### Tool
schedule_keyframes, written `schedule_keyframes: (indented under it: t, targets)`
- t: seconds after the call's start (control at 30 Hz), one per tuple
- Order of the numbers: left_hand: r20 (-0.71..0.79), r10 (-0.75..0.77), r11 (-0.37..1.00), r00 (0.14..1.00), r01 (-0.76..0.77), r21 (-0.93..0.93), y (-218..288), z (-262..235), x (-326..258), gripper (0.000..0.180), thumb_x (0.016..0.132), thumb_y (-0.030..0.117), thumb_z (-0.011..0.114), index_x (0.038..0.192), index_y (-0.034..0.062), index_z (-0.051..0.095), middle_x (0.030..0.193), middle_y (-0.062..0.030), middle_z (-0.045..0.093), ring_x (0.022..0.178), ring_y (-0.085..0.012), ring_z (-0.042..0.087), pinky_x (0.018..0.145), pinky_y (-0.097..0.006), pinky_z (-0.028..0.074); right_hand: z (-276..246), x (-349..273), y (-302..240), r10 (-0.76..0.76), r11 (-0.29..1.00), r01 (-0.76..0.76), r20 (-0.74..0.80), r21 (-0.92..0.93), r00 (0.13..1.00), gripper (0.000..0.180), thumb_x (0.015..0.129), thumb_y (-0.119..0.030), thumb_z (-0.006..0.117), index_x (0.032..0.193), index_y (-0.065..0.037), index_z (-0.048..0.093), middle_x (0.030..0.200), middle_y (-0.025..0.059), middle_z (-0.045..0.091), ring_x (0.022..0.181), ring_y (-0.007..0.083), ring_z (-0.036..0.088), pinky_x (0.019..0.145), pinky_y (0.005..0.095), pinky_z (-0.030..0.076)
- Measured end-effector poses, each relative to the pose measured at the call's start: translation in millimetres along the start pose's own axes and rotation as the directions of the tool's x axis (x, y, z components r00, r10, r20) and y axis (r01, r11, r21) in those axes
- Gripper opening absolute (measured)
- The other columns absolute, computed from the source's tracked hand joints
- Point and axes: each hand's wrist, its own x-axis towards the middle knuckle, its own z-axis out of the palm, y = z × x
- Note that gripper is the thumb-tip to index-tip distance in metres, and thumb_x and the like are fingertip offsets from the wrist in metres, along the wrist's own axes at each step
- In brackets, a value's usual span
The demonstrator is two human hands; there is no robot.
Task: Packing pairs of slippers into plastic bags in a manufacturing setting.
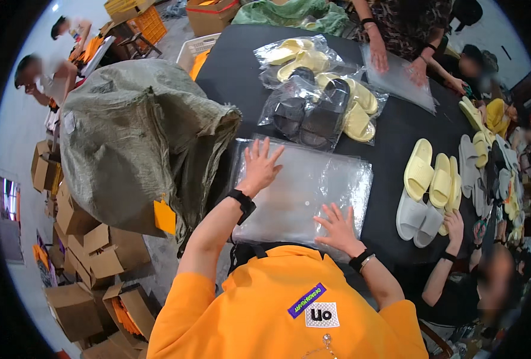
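Note:
A stack of clear plastic bags [298, 203] lies flat on the dark table in front of me. My left hand [262, 167] rests on its upper left part, fingers spread. Lower down on the right side, my right hand [339, 227] also lies on the stack with its fingers apart. Neither hand grips anything. Just beyond the bags are black slippers [310, 113] in clear bags, and pale yellow slippers [356, 110] wrapped the same way. Unwrapped yellow slippers [419, 170] and grey slippers [411, 215] sit to the right.
A large grey-green woven sack [134, 143] bulges at the table's left. Across the black table [229, 78], another person's hands [418, 69] press on more clear bags. At right, a co-worker's hand [454, 224] touches the slippers. Cardboard boxes [113, 251] crowd the floor at left.

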Motion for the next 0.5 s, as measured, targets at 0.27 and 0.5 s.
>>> schedule_keyframes:
  t: [0.27,0.5]
  targets:
    - [0.138,-0.071,0.997,0.988,0.072,-0.003,-2,36,-16,0.057,0.088,0.046,0.045,0.139,0.0285,0.029,0.148,-0.0146,0.018,0.136,-0.0404,0.010,0.100,-0.069,0.013,-16,18,-20,0.046,0.994,-0.025,-0.199,0.105,0.979,0.054,0.069,-0.047,0.069,0.113,-0.016,0.060,0.130,0.0102,0.043,0.128,0.0339,0.028,0.101,0.0674,0.007]
    - [-0.013,-0.012,0.991,1.000,0.011,-0.131,-21,5,-27,0.049,0.081,0.019,0.061,0.128,0.0179,0.045,0.143,-0.0165,0.027,0.131,-0.0354,0.026,0.102,-0.052,0.028,41,17,-24,-0.174,0.984,0.168,-0.113,-0.059,0.978,0.059,0.076,-0.056,0.056,0.125,-0.023,0.051,0.146,0.0107,0.024,0.136,0.0366,0.012,0.096,0.0712,-0.004]
